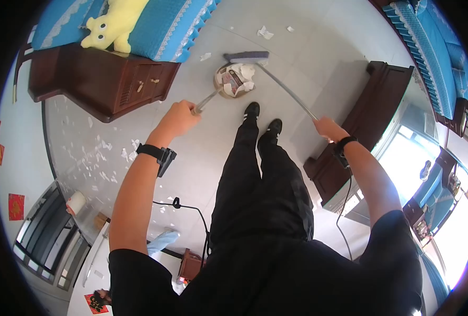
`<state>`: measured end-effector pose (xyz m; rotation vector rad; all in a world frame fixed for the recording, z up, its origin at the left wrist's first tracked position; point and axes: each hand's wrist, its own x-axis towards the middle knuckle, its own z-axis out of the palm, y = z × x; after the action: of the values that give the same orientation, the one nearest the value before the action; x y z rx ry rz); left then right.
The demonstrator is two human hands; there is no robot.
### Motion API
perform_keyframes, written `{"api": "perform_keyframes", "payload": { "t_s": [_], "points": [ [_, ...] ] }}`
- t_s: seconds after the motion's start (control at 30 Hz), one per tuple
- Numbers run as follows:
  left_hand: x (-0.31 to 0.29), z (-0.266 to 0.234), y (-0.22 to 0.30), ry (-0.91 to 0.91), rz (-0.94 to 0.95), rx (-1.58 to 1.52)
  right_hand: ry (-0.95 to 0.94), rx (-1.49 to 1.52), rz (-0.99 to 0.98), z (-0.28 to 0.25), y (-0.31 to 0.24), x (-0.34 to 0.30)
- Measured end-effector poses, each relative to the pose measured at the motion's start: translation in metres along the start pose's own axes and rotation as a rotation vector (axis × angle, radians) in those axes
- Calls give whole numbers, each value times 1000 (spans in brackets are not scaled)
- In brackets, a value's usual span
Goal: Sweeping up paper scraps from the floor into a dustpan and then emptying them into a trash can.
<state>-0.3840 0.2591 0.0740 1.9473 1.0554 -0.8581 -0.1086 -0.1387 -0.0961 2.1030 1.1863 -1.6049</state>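
Nearest in the head view was the person's black shirt [276, 274]. The left hand [182, 118] was curled around the handle of a dustpan [217, 82] heaped with torn paper [245, 71]. The right hand [329, 129] gripped a broom [286, 90], its head at the pan's far edge, beyond the shoes [252, 111]. Floor [318, 47] opened out between a drawer cabinet's [97, 79] corner, left, and a dark table's [379, 105] edge, right.

The pale floor [202, 158] bore a paper-filled dustpan [218, 81], a grey broom head [248, 57] beside it, and white scraps [265, 33], thickest at left.
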Motion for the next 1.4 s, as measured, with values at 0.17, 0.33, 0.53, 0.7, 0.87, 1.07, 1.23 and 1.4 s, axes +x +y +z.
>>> {"api": "perform_keyframes", "payload": {
  "t_s": [0.17, 0.33, 0.53, 0.7, 0.87, 1.07, 1.23, 1.4],
  "points": [
    [-23, 9, -15, 45, -22, -78, -166, 752, 158, 14, -55, -40],
    [-34, 16, -15, 72, -28, -75, -358, 1300, 227, 48, -121, -56],
    [-34, 21, -24, 92, 18, -136, -692, 1603, 428, 46, -144, -89],
    [-34, 26, -35, 123, 17, -117, -526, 1587, 453, 6, -128, -128],
    [-52, 31, -45, 152, 14, -133, -365, 1536, 428, -18, -118, -122],
    [-101, 54, -77, 181, -57, -254, 6, 1137, 285, -29, -131, -51],
    [-125, 68, -117, 264, -57, -264, 234, 281, 52, -56, -147, 15],
    [-131, 64, -152, 245, -97, -231, 332, 174, 101, -73, -200, 60]
  ]
}}
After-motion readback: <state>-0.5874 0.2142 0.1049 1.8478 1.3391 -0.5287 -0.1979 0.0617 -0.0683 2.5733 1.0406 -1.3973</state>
